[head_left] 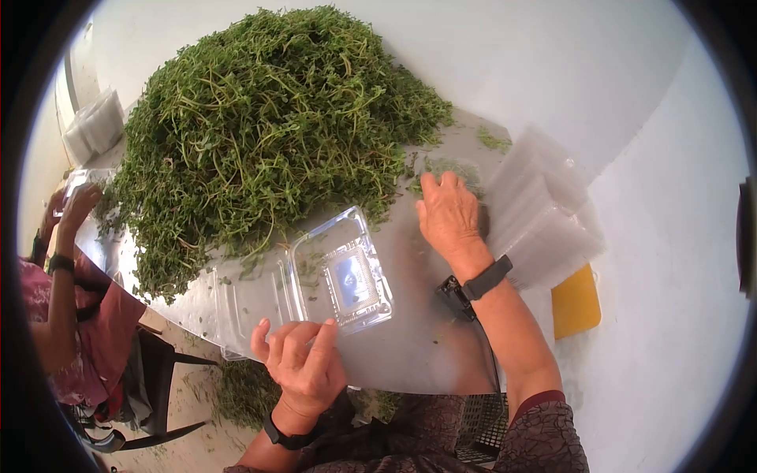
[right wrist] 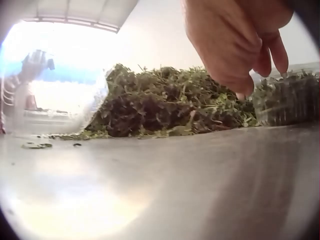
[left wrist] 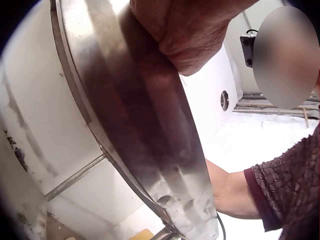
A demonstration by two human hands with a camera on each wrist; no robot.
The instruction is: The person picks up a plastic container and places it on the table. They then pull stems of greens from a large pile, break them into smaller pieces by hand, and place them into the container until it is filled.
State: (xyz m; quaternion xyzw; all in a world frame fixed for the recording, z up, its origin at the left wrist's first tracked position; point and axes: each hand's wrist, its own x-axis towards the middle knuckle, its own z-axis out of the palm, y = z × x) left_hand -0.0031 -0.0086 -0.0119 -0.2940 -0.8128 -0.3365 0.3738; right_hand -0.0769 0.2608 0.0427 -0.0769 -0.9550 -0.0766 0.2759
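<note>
An open, hinged clear plastic clamshell box (head_left: pixel 339 272) lies on the metal table in the head view, with leaf bits on it. Along its near edge is my left hand (head_left: pixel 303 363), fingers loosely bent and spread, one fingertip overlapping the box corner. In the left wrist view this hand (left wrist: pixel 185 30) is partly cut off above the table edge. My right hand (head_left: pixel 451 217) is at a second clear box (right wrist: pixel 287 102) filled with greens. Its fingers bend down over the rim, holding it there; the palm side is hidden in the head view.
A large heap of leafy green stems (head_left: pixel 276 118) covers the table's far side. Stacked clear boxes (head_left: pixel 544 209) stand at right, beside a yellow object (head_left: pixel 576 303). Another person's hand (head_left: pixel 83 205) works at far left, near more stacked boxes (head_left: pixel 95 126).
</note>
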